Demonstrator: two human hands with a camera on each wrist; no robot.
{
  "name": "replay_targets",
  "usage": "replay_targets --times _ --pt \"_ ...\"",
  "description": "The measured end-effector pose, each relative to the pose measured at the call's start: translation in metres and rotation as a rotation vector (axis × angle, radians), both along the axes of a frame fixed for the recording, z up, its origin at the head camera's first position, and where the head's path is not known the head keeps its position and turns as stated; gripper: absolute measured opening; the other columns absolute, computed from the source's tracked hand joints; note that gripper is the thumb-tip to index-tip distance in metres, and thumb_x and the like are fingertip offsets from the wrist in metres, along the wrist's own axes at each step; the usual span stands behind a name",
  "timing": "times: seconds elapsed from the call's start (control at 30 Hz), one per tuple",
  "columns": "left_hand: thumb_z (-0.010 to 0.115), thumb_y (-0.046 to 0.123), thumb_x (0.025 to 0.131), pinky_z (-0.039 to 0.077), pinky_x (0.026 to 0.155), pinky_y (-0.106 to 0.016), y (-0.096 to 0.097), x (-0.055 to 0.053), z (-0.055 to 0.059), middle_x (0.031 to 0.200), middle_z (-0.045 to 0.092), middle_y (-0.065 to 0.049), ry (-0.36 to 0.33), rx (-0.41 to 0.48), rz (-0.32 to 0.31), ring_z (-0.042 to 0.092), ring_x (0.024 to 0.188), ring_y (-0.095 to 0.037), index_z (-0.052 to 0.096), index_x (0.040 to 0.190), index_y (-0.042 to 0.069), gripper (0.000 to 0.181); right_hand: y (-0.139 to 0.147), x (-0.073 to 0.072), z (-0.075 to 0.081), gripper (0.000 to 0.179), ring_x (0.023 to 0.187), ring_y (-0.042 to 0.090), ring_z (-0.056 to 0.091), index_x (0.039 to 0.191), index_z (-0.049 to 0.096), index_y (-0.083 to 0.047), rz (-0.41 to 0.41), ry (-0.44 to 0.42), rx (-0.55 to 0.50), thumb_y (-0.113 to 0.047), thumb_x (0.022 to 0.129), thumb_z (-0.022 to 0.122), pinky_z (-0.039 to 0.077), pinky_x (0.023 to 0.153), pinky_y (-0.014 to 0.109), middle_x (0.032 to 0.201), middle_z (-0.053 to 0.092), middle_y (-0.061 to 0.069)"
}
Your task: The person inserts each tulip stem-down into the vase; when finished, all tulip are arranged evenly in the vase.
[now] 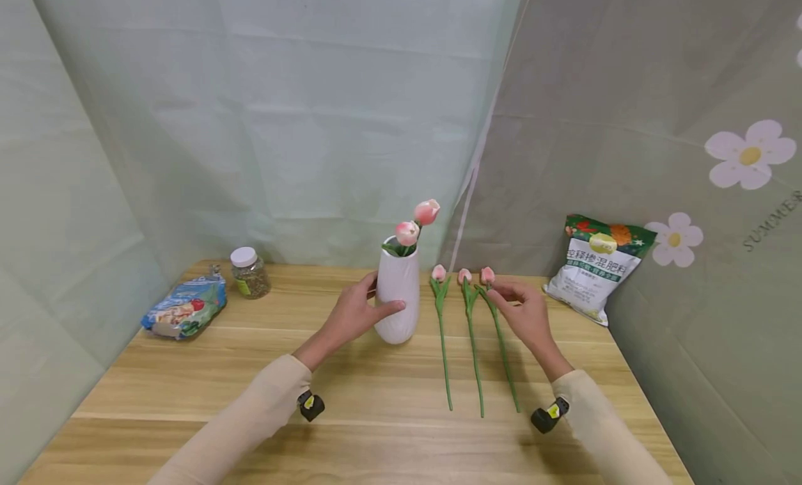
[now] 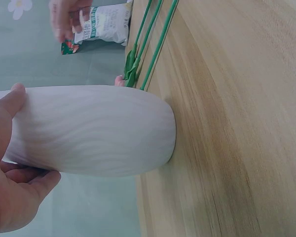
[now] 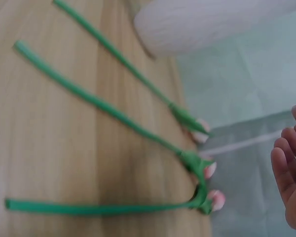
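A white ribbed vase (image 1: 398,304) stands upright on the table with two pink tulips (image 1: 407,233) in its mouth. My left hand (image 1: 352,311) holds the vase from the left, thumb across its front and fingers around the far side. Three more pink tulips with green stems lie side by side to the right of the vase: a left one (image 1: 441,339), a middle one (image 1: 473,339) and a right one (image 1: 501,339). Just by the right tulip's head is my right hand (image 1: 528,314); the right wrist view shows its loosely bent fingers (image 3: 282,170) apart from the flowers, holding nothing.
On the wooden table (image 1: 376,429), a white and green bag (image 1: 589,273) leans at the back right. A white-lidded jar (image 1: 250,275) and a blue bag (image 1: 186,307) sit at the back left. Fabric walls (image 1: 301,123) rise behind the table and on both sides.
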State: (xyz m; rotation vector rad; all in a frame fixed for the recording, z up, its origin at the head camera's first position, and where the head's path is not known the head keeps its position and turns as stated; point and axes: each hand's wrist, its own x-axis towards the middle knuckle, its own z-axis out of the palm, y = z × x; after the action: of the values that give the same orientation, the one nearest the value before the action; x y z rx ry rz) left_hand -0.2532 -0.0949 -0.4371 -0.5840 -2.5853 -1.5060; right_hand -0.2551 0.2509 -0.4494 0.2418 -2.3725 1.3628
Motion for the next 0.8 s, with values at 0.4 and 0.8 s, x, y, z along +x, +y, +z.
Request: replay_targets --times 0.4,0.8 --pt "0.082 0.042 0.087 0.053 0.106 -0.048 0.0 -0.001 0.0 0.14 0.061 -0.017 0.019 0.005 0.002 0.062 0.127 -0.031 0.049 0.148 0.002 0.08 0.026 -0.002 -0.033 0.028 0.084 0.011 0.07 0.112 0.077 0.0 -0.086 -0.112 0.105 -0.022 0.093 0.077 0.053 0.071 0.014 0.099 0.078 0.013" --pt "0.082 0.042 0.087 0.052 0.106 -0.052 0.0 -0.001 0.0 0.141 0.061 -0.017 0.009 0.005 -0.001 0.061 0.127 -0.033 0.048 0.148 0.003 0.08 0.036 -0.002 -0.052 0.029 0.088 0.02 0.071 0.112 0.078 -0.005 -0.109 -0.251 0.165 -0.028 0.094 0.076 0.055 0.075 0.026 0.099 0.077 0.01"
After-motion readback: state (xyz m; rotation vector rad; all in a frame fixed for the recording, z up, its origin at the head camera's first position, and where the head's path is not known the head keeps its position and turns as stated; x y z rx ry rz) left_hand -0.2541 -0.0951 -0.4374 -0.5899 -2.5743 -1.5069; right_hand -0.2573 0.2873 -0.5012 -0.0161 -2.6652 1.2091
